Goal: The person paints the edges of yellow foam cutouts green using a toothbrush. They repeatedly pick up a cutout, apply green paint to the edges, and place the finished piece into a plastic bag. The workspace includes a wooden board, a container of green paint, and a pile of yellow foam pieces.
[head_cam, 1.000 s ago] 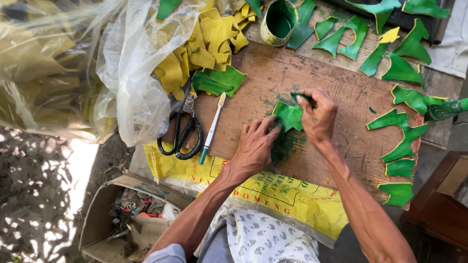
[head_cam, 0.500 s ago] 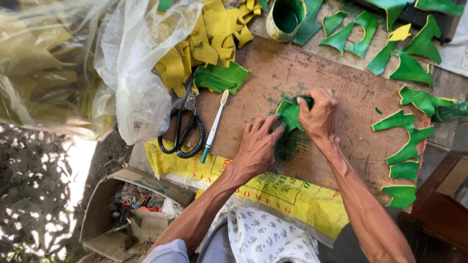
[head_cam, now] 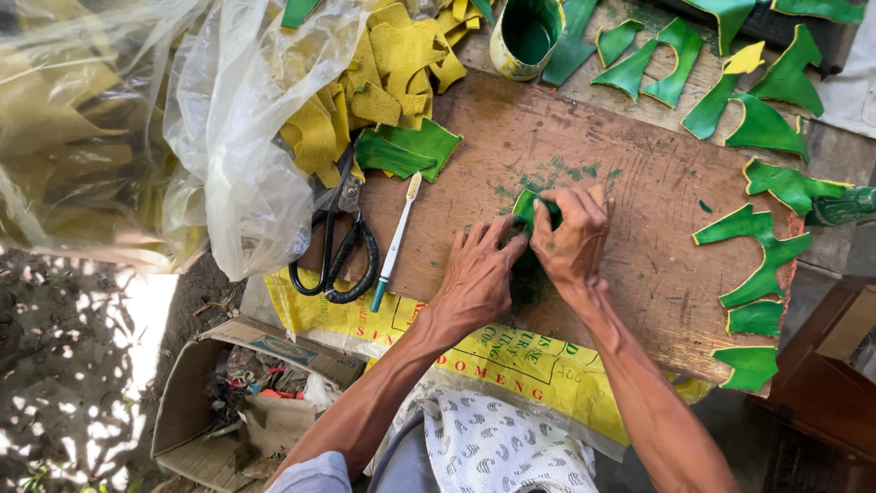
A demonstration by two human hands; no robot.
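Note:
Both hands meet at the middle of a brown wooden board (head_cam: pixel 639 192). My left hand (head_cam: pixel 479 274) lies flat with spread fingers and presses on a small green piece (head_cam: pixel 527 206). My right hand (head_cam: pixel 573 233) is curled over the same green piece, its fingertips pinching the upper edge. Most of the piece is hidden under the two hands. Green smears stain the board around it.
Black scissors (head_cam: pixel 339 245) and a toothbrush (head_cam: pixel 394 245) lie left of the hands. Yellow scraps (head_cam: pixel 383 73) and a clear plastic bag (head_cam: pixel 246 137) sit at upper left. A tin of green paint (head_cam: pixel 527 35) stands above. Several green cut shapes (head_cam: pixel 757 237) line the right. A cardboard box (head_cam: pixel 237 402) is below.
My right hand has come down from holding a small tool above the green piece and now curls onto it beside my left hand. The view has shifted slightly.

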